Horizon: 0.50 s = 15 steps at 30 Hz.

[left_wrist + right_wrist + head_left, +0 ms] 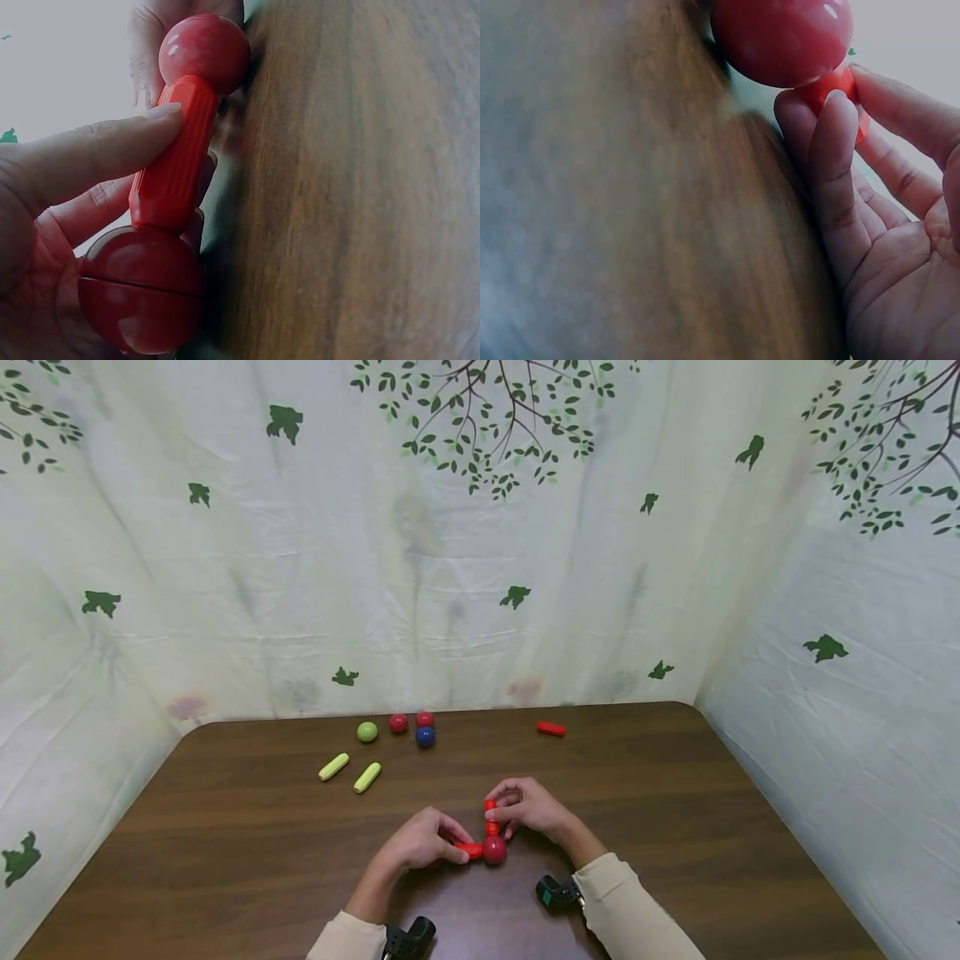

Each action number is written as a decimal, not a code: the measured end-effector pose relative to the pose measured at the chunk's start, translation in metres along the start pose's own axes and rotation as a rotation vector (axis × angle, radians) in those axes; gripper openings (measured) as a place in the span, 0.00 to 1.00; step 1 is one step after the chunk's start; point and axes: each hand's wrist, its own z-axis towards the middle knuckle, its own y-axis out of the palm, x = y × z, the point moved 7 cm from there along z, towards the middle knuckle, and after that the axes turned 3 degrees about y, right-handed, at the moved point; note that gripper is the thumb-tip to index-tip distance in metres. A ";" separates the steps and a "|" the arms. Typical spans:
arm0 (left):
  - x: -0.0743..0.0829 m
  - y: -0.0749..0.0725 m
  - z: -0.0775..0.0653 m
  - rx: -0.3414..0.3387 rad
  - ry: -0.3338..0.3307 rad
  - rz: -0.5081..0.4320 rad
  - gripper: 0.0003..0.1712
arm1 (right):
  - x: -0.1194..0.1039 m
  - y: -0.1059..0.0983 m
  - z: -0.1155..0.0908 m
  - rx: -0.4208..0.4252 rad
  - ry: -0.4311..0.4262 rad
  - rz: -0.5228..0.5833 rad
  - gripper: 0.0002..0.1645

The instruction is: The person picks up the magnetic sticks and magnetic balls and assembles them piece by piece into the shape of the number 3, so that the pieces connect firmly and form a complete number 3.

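Note:
My left hand (429, 841) grips a red ribbed rod (174, 161) between thumb and fingers. That rod meets a dark red ball at each end: a far one (204, 54) and a seamed near one (141, 291) close to my palm, which the head view hides behind the hand. In the head view the far ball (494, 850) sits at the corner between this rod and a second red rod (491, 818). My right hand (531, 806) pinches the second rod, its fingers wrapped about it in the right wrist view, close beneath the ball (784, 41).
Toward the back of the brown table (247, 827) lie a green ball (367, 732), two dark red balls (398, 723), a blue ball (425, 737) and two yellow-green rods (333, 767). Another red rod (551, 728) lies back right. A leaf-printed curtain (450, 543) hangs behind.

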 end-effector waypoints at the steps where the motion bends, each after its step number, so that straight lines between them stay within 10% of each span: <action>1: 0.000 0.000 0.000 0.000 -0.001 0.001 0.07 | 0.000 0.000 0.000 0.000 -0.002 0.002 0.17; 15: 0.001 0.000 0.000 -0.009 -0.002 0.010 0.07 | 0.000 -0.001 -0.001 0.021 -0.003 0.001 0.17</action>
